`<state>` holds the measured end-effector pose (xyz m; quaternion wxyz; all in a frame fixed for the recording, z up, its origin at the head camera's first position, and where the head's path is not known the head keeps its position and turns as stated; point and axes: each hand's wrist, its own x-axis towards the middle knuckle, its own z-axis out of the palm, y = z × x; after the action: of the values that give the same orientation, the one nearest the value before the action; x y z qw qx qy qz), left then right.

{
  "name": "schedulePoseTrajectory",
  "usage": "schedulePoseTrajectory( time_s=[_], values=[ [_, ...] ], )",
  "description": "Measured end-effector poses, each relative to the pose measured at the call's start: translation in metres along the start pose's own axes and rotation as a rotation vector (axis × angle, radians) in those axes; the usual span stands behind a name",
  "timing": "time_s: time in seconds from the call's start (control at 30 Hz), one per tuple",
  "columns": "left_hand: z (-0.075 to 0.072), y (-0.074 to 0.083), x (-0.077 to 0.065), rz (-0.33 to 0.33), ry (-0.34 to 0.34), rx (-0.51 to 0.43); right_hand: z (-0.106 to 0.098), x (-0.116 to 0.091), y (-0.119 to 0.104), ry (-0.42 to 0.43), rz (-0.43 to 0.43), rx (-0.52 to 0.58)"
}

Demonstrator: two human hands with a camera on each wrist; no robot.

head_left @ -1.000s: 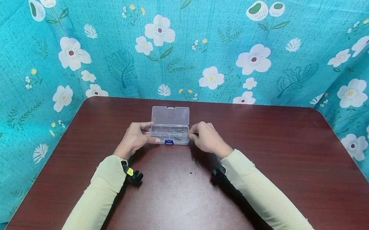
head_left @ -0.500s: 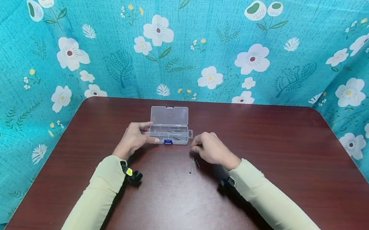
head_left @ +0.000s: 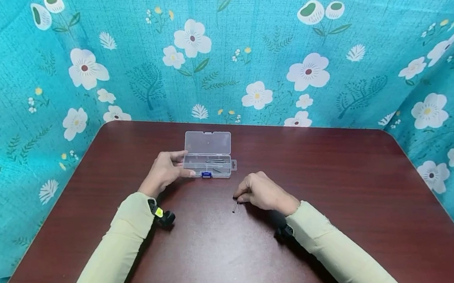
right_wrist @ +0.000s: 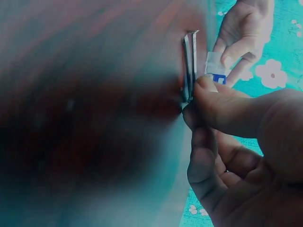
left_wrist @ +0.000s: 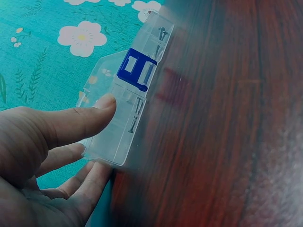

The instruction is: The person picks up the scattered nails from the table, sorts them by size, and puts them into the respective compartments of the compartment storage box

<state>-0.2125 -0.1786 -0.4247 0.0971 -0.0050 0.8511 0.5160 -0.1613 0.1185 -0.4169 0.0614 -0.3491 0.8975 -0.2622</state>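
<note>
My left hand [head_left: 165, 170] grips the left end of a clear plastic organizer box [left_wrist: 111, 139], thumb on its front wall and fingers round the end. The box's lid [head_left: 208, 143] stands open, and a blue latch [left_wrist: 135, 68] sits on the front. Several metal nails [head_left: 217, 161] lie in its compartments. In front of the box, my right hand [head_left: 264, 192] is down at a few loose nails [right_wrist: 190, 61] on the table, pinching at their near ends between thumb and forefinger. Two of these nails show past the fingertips; the fingers hide the gripped ends.
The box and nails rest on a dark red-brown wooden table [head_left: 207, 257]. A turquoise floral curtain [head_left: 219, 76] hangs behind it and along its sides. A hang tab [head_left: 234, 164] sticks out from the box's right end.
My right hand has left the right end of the box and come down towards me to the loose nails. My left hand keeps its grip on the box.
</note>
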Motion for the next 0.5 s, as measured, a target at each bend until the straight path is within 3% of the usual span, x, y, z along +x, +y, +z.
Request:
schedulePoseTrajectory(
  time_s=[0.5],
  values=[
    [-0.0011, -0.0002, 0.0003, -0.001, -0.004, 0.000, -0.0024, 0.0030, 0.0043, -0.069, -0.054, 0.009]
  ],
)
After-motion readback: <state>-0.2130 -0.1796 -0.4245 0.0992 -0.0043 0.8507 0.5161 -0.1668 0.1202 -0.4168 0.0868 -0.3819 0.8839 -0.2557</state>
